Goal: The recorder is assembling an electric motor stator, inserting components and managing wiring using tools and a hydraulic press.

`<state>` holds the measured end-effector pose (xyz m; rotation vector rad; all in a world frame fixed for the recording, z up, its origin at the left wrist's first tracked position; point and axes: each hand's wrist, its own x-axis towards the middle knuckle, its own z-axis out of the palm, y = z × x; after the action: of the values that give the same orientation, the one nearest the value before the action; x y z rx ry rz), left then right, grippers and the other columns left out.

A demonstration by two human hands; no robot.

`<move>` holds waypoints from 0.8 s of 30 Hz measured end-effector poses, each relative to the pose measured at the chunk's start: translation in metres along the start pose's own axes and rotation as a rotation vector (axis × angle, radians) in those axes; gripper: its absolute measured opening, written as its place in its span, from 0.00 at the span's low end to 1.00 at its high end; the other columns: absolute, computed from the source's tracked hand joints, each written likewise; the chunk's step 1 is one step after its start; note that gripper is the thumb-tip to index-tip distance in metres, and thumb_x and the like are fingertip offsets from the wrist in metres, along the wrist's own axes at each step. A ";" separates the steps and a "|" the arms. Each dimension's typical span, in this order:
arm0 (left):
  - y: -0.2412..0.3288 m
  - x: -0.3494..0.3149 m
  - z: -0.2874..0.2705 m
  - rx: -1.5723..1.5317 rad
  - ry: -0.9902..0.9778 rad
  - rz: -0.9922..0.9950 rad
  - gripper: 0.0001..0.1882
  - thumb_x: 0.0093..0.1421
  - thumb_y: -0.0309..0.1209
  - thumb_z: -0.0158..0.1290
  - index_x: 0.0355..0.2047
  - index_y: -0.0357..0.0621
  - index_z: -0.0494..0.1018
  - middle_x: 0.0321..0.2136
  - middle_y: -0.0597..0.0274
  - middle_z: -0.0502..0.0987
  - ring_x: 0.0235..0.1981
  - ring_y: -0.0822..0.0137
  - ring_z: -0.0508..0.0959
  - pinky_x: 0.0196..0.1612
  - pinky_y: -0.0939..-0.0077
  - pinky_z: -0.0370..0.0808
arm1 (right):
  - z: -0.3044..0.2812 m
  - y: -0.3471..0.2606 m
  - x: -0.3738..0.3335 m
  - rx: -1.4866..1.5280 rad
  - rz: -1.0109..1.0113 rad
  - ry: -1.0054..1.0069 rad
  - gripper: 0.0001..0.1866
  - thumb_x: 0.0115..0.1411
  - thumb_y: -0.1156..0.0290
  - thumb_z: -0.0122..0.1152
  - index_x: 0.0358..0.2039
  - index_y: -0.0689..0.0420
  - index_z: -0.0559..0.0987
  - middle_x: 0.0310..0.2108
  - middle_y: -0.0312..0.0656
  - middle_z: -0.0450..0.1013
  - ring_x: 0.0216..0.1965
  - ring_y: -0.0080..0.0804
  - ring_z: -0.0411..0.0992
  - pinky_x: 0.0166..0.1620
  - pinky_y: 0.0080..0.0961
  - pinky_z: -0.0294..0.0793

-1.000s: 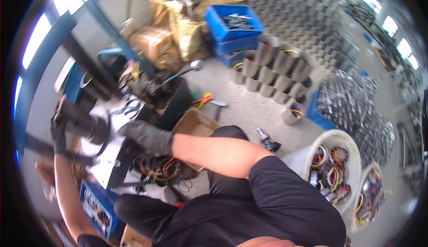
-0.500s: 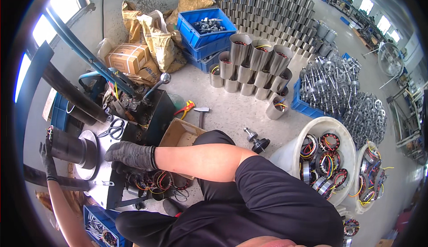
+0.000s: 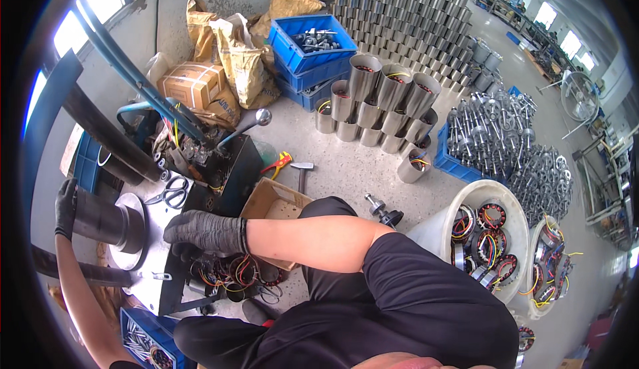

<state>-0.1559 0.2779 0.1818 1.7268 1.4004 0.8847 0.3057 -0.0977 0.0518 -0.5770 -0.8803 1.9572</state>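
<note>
My left hand (image 3: 65, 209), in a dark glove, lies with outstretched fingers against the upper end of a dark metal cylinder (image 3: 96, 217). That cylinder stands on a round flanged base (image 3: 135, 226) on the machine's metal table (image 3: 150, 282). My right hand (image 3: 205, 232), also gloved, is closed at the table's near right edge; its fingertips and whatever they hold are hidden. Scissors (image 3: 174, 192) lie on the table beyond the right hand. Below that hand are wound stators with coloured wires (image 3: 239, 272).
A lever with a ball knob (image 3: 263, 116) rises behind the table. On the floor are a cardboard box (image 3: 273, 202), a hammer (image 3: 303, 176), a rotor shaft (image 3: 381, 210) and steel cylinders (image 3: 366, 112). A white tub (image 3: 439, 226) holds stators. Blue crates (image 3: 313, 69) are stacked at the back.
My left hand has moved up against the cylinder's end and now covers the wired part seen there before. The right hand stays at the table edge. The whole view has shifted slightly.
</note>
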 end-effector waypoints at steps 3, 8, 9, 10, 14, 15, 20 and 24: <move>-0.014 0.016 0.009 0.236 0.021 0.102 0.18 0.69 0.42 0.57 0.53 0.46 0.78 0.37 0.74 0.76 0.31 0.82 0.72 0.33 0.84 0.71 | -0.008 -0.001 0.006 0.025 -0.009 0.021 0.10 0.66 0.62 0.65 0.38 0.54 0.80 0.27 0.40 0.79 0.25 0.28 0.78 0.28 0.26 0.77; -0.014 0.019 0.000 0.388 0.137 0.421 0.20 0.70 0.41 0.56 0.53 0.38 0.78 0.42 0.67 0.79 0.37 0.78 0.77 0.39 0.82 0.74 | -0.016 -0.004 0.010 0.036 -0.049 0.032 0.09 0.65 0.62 0.67 0.38 0.53 0.80 0.28 0.41 0.80 0.25 0.30 0.80 0.25 0.27 0.78; -0.011 0.014 -0.003 0.198 0.085 0.227 0.20 0.70 0.41 0.56 0.53 0.38 0.78 0.43 0.67 0.79 0.38 0.78 0.77 0.39 0.82 0.74 | -0.014 -0.003 0.012 0.017 -0.079 0.048 0.10 0.65 0.61 0.66 0.39 0.53 0.80 0.29 0.41 0.81 0.25 0.31 0.80 0.26 0.28 0.79; -0.004 0.008 -0.009 0.011 0.035 0.035 0.21 0.70 0.42 0.56 0.54 0.38 0.77 0.43 0.67 0.79 0.38 0.79 0.77 0.39 0.83 0.73 | -0.013 -0.004 0.013 0.016 -0.087 0.037 0.10 0.65 0.61 0.66 0.39 0.53 0.80 0.29 0.41 0.81 0.25 0.31 0.80 0.26 0.28 0.79; 0.014 -0.017 0.076 0.218 0.222 0.328 0.16 0.72 0.35 0.52 0.54 0.40 0.76 0.48 0.60 0.79 0.44 0.69 0.78 0.44 0.76 0.77 | -0.039 -0.009 0.007 -0.090 -0.073 0.172 0.12 0.65 0.58 0.65 0.40 0.53 0.79 0.29 0.42 0.81 0.26 0.32 0.81 0.28 0.28 0.81; 0.012 -0.037 0.025 0.895 0.449 0.704 0.14 0.72 0.36 0.51 0.51 0.41 0.78 0.46 0.55 0.81 0.43 0.61 0.81 0.44 0.70 0.77 | -0.023 -0.007 0.013 -0.104 -0.091 0.112 0.13 0.65 0.57 0.65 0.40 0.53 0.79 0.29 0.42 0.81 0.26 0.32 0.81 0.28 0.28 0.81; 0.017 -0.067 0.021 1.174 0.285 0.612 0.19 0.72 0.41 0.48 0.54 0.43 0.78 0.45 0.44 0.81 0.46 0.47 0.82 0.50 0.57 0.76 | -0.020 -0.009 0.013 -0.095 -0.155 0.064 0.13 0.65 0.57 0.64 0.40 0.53 0.79 0.30 0.43 0.81 0.27 0.33 0.81 0.29 0.29 0.82; 0.031 -0.075 0.085 1.037 0.331 0.255 0.25 0.73 0.50 0.46 0.55 0.43 0.78 0.49 0.42 0.81 0.49 0.44 0.81 0.48 0.57 0.76 | -0.039 -0.013 0.010 -0.108 -0.244 0.090 0.13 0.66 0.58 0.64 0.42 0.54 0.79 0.32 0.46 0.81 0.27 0.33 0.81 0.30 0.30 0.82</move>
<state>-0.0806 0.1894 0.1622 2.6460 2.1104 0.6036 0.3349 -0.0708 0.0364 -0.5862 -0.9570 1.6602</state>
